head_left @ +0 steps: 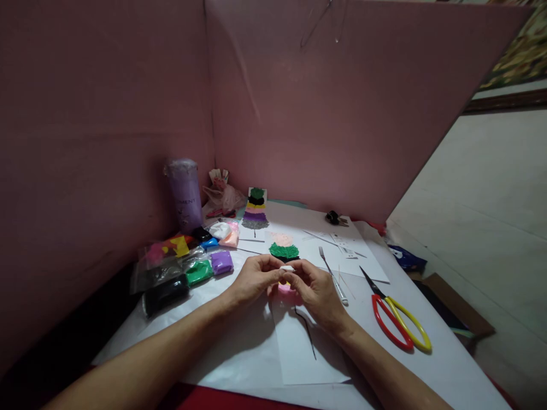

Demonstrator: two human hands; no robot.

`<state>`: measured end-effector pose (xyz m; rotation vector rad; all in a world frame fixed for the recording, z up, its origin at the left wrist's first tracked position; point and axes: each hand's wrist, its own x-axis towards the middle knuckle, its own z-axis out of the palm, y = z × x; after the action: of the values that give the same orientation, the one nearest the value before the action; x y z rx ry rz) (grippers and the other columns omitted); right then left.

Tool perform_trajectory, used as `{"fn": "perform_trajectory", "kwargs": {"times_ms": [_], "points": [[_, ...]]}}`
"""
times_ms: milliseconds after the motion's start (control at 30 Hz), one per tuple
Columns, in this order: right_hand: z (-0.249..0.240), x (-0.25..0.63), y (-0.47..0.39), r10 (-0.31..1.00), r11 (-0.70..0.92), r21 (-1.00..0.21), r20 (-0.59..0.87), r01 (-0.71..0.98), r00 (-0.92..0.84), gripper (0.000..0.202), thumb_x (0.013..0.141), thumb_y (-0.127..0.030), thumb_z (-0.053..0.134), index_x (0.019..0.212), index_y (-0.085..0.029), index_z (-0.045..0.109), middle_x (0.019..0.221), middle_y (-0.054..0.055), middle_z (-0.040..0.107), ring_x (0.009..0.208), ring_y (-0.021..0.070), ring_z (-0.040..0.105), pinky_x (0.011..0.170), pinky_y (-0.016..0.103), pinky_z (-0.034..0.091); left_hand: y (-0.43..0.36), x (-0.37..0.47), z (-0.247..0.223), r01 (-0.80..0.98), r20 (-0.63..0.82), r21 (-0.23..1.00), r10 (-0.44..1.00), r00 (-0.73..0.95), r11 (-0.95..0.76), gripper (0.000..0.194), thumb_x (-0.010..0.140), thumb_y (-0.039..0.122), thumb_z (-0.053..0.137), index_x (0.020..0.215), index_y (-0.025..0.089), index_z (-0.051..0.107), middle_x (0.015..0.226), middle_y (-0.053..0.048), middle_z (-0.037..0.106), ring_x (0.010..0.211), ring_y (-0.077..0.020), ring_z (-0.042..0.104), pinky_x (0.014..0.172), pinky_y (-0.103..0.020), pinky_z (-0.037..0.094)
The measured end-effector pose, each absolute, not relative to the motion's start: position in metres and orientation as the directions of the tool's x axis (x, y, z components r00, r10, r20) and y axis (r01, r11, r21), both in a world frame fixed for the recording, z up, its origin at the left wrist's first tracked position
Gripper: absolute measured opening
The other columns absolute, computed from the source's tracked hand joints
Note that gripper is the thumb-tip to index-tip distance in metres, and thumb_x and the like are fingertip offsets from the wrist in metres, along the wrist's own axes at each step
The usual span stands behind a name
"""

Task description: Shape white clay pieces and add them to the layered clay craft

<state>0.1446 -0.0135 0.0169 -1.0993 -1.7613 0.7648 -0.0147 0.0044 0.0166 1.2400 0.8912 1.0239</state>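
A small lump of white modelling clay (288, 268) is pinched between the fingertips of my left hand (258, 277) and my right hand (314, 285). Both hands are closed and meet above a white paper sheet (305, 364). On that sheet lies a banded clay picture, its peach band (281, 239) and green band (284, 251) showing beyond my fingers, and a pink band (286, 289) below them. My hands hide its middle. A thin dark line (308, 333) runs down the sheet under the picture.
At left lie clay packets in purple (222, 262), green (199, 272) and black (166, 295), near a purple tumbler (184, 193). A banded leaf picture (255, 213) stands behind. To the right are a fork (333, 275), toothpicks (345, 283), scissors (395, 319) and keys (336, 218).
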Motion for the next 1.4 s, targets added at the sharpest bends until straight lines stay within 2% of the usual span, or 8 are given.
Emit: {"fn": "perform_trajectory", "kwargs": {"times_ms": [800,1233,1400], "points": [[0.0173,0.1448,-0.0139,0.903,0.428,-0.822,0.380,0.376,-0.197,0.021,0.090,-0.033,0.053,0.085,-0.019,0.068,0.070,0.002,0.067,0.062,0.0162,0.060,0.057,0.025,0.045,0.0031,-0.0151,0.0203,-0.109,0.038,0.994,0.951,0.306,-0.004,0.036,0.063,0.042,0.077,0.073,0.010,0.065,0.060,-0.002,0.062,0.041,-0.0083,0.048,0.041,-0.022,0.036],[0.0171,0.1423,-0.0164,0.897,0.441,-0.793,0.409,0.419,-0.169,0.022,0.088,-0.034,0.056,0.074,-0.018,0.062,0.063,0.000,0.062,0.054,0.0127,0.054,0.050,0.023,0.040,0.0001,-0.0102,0.0202,-0.014,0.037,0.999,0.976,0.216,-0.035,0.031,0.064,0.040,0.073,0.061,0.015,0.055,0.039,0.006,0.049,0.032,-0.0071,0.042,0.036,-0.019,0.030],[0.0166,0.1423,-0.0165,0.929,0.370,-0.863,0.349,0.343,-0.123,0.022,0.087,-0.037,0.056,0.075,-0.018,0.060,0.061,-0.001,0.059,0.051,0.0122,0.052,0.048,0.022,0.041,0.0012,-0.0076,0.0176,-0.037,0.052,0.998,0.982,0.181,-0.047,0.029,0.064,0.038,0.072,0.061,0.016,0.054,0.038,0.007,0.048,0.031,-0.0066,0.041,0.036,-0.019,0.030]]}}
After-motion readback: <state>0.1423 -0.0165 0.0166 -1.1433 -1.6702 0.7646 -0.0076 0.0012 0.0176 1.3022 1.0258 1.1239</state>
